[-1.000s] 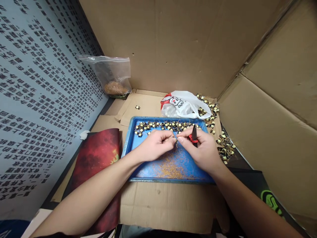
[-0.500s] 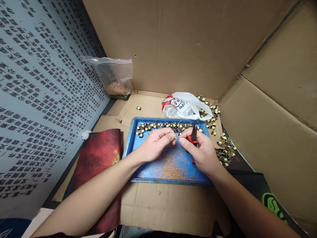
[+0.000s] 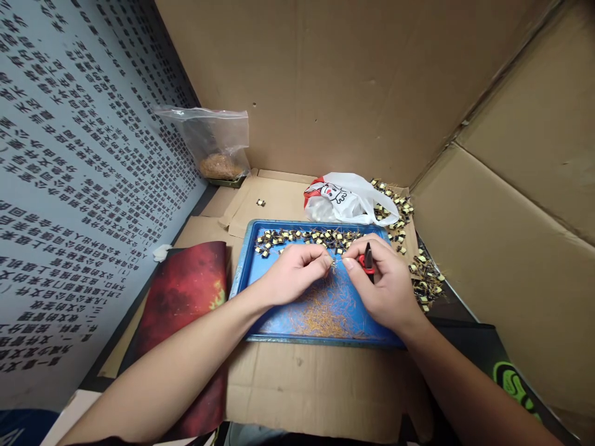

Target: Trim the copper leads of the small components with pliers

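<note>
Over the blue tray point(image 3: 279, 339) my left hand point(image 3: 297, 272) is closed in a pinch on a small wire-leaded component point(image 3: 333, 264), mostly hidden by the fingertips. Just to its right, the thumb and forefinger of my right hand point(image 3: 383, 279) are pinched together close to the component's thin wires. Red-handled snips point(image 3: 368, 263) with dark blades are tucked in that same hand, blades pointing up. Thin copper-coloured wire clippings point(image 3: 325, 316) lie scattered in the tray below both hands. Several yellow-and-black components point(image 3: 290, 236) with wire leads line the tray's far side.
More components are heaped right of the tray point(image 3: 425, 282) on cardboard. Behind it rests a white plastic bag point(image 3: 346, 198). A clear zip bag of wire bits point(image 3: 220, 164) stands at back left. A red patterned mat point(image 3: 186, 297) lies left; cardboard walls point(image 3: 348, 87) enclose the back and right.
My right hand has shifted slightly right, away from the left, and the snips have turned in it. My left hand has moved a little to the right with the component.
</note>
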`<act>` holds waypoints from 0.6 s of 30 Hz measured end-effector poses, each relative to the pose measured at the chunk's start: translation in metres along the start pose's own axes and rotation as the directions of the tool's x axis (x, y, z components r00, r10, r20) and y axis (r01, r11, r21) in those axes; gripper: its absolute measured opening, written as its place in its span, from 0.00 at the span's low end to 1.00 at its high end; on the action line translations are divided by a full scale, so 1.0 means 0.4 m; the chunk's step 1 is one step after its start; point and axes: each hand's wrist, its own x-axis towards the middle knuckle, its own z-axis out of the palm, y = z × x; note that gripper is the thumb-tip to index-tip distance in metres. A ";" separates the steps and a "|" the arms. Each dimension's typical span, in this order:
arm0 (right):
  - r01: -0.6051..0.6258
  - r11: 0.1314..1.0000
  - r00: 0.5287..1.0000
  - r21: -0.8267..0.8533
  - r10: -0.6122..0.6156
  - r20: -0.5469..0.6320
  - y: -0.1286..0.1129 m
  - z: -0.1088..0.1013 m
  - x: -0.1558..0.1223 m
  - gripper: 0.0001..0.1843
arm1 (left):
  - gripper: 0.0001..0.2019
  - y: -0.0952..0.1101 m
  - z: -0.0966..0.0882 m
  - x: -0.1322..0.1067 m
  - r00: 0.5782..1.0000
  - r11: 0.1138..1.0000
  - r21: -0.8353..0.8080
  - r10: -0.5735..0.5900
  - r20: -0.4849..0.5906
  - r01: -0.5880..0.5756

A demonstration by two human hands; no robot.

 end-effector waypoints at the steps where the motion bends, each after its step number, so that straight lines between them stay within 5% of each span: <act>1: 0.029 0.999 1.000 -0.013 -0.029 0.000 -0.003 0.000 -0.001 0.06 | 0.20 0.000 0.001 0.000 1.000 1.000 0.009 -0.006 0.005 0.006; 7: 0.065 0.997 0.996 0.032 -0.067 0.064 0.000 -0.001 0.005 0.04 | 0.19 0.004 0.003 -0.005 0.995 1.000 0.005 -0.023 0.094 0.023; 11: -0.189 0.961 0.975 0.200 0.160 0.155 0.015 0.000 0.015 0.07 | 0.18 0.005 0.002 -0.008 0.987 0.999 -0.041 -0.009 0.161 0.016; 15: -0.496 0.774 0.862 0.393 0.386 0.328 0.032 0.002 0.014 0.13 | 0.20 0.006 0.001 -0.006 0.993 0.998 -0.067 0.013 0.114 -0.006; 18: -0.585 0.651 0.807 0.483 0.412 0.422 0.035 0.002 0.009 0.15 | 0.21 0.004 0.001 -0.005 0.997 0.997 -0.075 0.012 0.071 -0.007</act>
